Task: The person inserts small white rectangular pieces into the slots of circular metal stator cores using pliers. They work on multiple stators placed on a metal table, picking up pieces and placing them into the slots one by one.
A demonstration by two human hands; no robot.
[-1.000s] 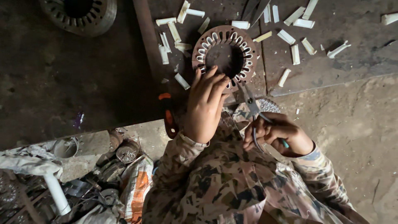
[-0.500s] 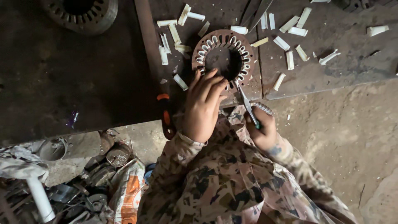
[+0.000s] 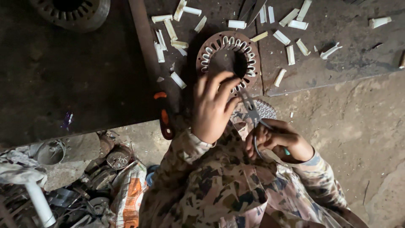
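Observation:
A round rusty motor stator (image 3: 212,48) with white slot liners around its bore lies on the dark workbench (image 3: 63,76). My left hand (image 3: 213,107) rests on the stator's near rim, fingers bent onto it. My right hand (image 3: 280,141) grips the handles of metal pliers (image 3: 250,106), whose jaws point up at the stator's near-right slots. Both sleeves are patterned camouflage cloth.
Several white paper strips (image 3: 291,55) lie scattered on the bench around the stator. An orange-and-black handled tool (image 3: 163,116) lies at the bench edge. Another stator (image 3: 74,12) sits far left. Scrap parts and a white pipe (image 3: 40,202) clutter the floor at lower left.
My right hand with the pliers has drawn back slightly toward me after reaching close to the stator. The left hand stays on the stator rim.

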